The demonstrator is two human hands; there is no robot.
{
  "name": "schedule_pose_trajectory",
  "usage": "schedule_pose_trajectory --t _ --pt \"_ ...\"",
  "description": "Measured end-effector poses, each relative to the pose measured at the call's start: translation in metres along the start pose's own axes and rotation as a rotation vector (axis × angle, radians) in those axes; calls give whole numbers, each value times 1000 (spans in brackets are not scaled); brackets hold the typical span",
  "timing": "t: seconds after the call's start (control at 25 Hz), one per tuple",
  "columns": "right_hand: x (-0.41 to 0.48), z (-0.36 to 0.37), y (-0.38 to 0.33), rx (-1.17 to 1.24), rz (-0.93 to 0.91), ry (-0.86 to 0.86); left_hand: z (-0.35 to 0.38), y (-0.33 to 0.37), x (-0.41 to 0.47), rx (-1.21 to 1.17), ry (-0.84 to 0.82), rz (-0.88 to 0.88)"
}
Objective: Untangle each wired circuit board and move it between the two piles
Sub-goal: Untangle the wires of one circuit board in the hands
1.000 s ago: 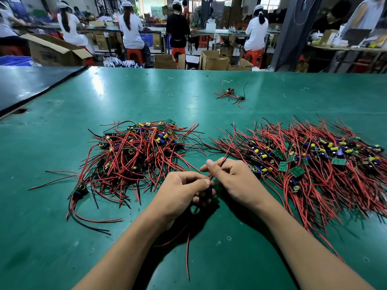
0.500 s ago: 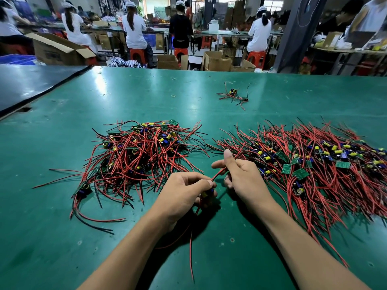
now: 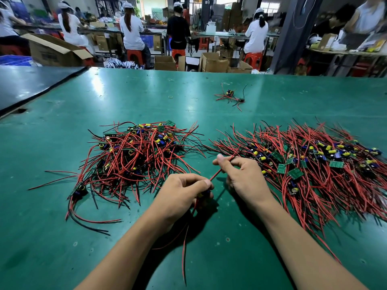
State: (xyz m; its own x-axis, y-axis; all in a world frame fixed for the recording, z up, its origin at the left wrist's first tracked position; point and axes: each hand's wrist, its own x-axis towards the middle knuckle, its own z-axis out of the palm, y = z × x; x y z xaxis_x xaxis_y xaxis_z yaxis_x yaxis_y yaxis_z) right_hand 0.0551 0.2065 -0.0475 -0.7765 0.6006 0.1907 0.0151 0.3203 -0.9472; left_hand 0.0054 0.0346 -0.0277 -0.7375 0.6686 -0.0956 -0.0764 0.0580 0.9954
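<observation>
wired circuit board (image 3: 206, 193) held in the left hand (image 3: 180, 193), fingers curled round it, board largely hidden. one red lead (image 3: 217, 174) runs straight on a diagonal from that grip, up and rightward, into the right hand (image 3: 245, 178), pinched between thumb and forefinger. both hands sit between the tangled left pile (image 3: 136, 155) and the combed right pile (image 3: 314, 164) (the right hand is just beside the latter). judgement: the lead's axis points at the right pile.

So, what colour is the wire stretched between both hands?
Red; the wire shows best in the head view.
</observation>
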Motion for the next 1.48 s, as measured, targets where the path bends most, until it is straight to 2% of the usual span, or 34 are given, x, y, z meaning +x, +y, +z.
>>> schedule_pose_trajectory --t 0.16,0.24,0.44,0.52,0.64,0.76,0.88,0.96,1.08,1.12,1.32,1.48 --pt "5 0 5 10 -39 149 0 2 -1 3 -7 -6" --pt "5 2 2 122 36 152 -1 2 -1 -2 -11 -11" --pt "7 -4 -17 824 468 -27 -4 0 -1 -17 -51 -15" --pt "8 -12 -21 969 538 -110 -5 0 -1 -32 -68 -21" --pt "6 -15 -23 1040 554 -177 -4 -1 1 -31 -65 -20" --pt "4 -9 -22 932 518 -181 -1 0 2 -121 -10 -40" --pt "-4 0 -19 614 431 -192 -3 3 4 -267 50 -44" --pt "-14 7 -15 344 269 -216 -8 6 5 -414 44 -29" --pt "-22 15 -14 -151 -90 -246 -14 10 6 -614 -3 14" --pt "-24 16 -15 -199 -146 -268 -15 10 6 -622 -2 36" --pt "-33 14 -21 -122 -205 -328 -14 12 3 -456 87 95" --pt "-34 15 -24 -85 -160 -353 -12 13 2 -446 162 111"
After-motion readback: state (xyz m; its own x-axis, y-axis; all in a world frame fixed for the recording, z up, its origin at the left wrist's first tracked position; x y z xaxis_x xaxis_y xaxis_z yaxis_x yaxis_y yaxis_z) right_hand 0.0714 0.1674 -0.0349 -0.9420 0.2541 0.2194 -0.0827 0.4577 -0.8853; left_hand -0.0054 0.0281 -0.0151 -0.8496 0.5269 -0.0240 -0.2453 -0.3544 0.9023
